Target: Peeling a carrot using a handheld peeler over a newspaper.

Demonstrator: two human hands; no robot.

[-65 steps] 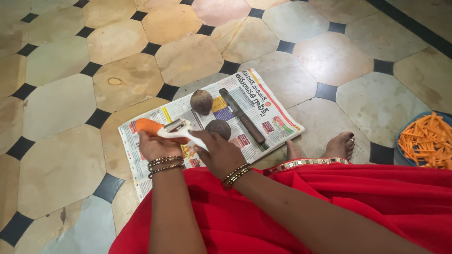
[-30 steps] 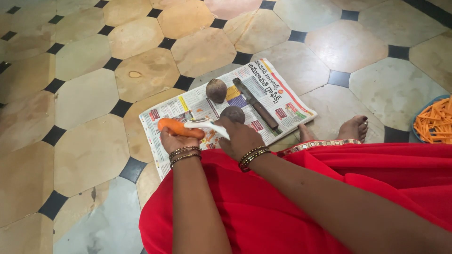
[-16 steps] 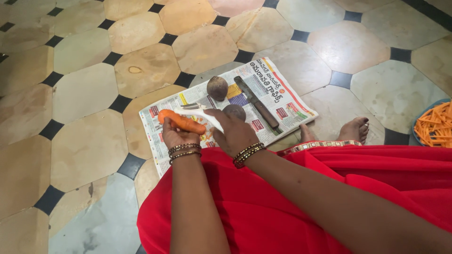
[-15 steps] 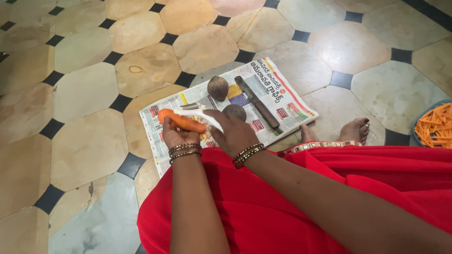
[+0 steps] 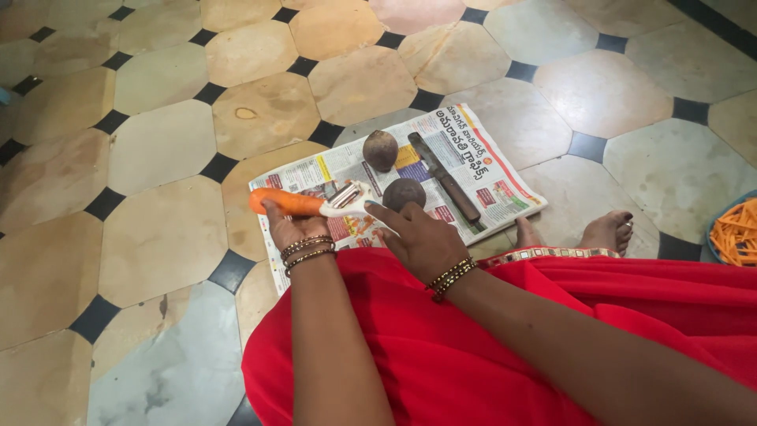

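My left hand (image 5: pixel 290 229) grips an orange carrot (image 5: pixel 285 203), held level over a spread newspaper (image 5: pixel 473 170). My right hand (image 5: pixel 418 235) holds a white peeler (image 5: pixel 349 200) whose blade rests against the carrot's right end. Two round dark beetroots lie on the paper just beyond the hands, one (image 5: pixel 380 150) farther and one (image 5: pixel 404 193) nearer. A long dark knife (image 5: pixel 444 176) lies diagonally to their right. Bangles ring both wrists.
Red cloth (image 5: pixel 489 347) covers my lap across the bottom. A bare foot (image 5: pixel 607 231) rests on the tiled floor (image 5: pixel 158 229) right of the newspaper. A blue-rimmed dish of orange carrot pieces (image 5: pixel 736 233) sits at the right edge.
The peeler has slid from over the carrot's middle to its right end. The view has shifted slightly; the carrot stays in my left hand.
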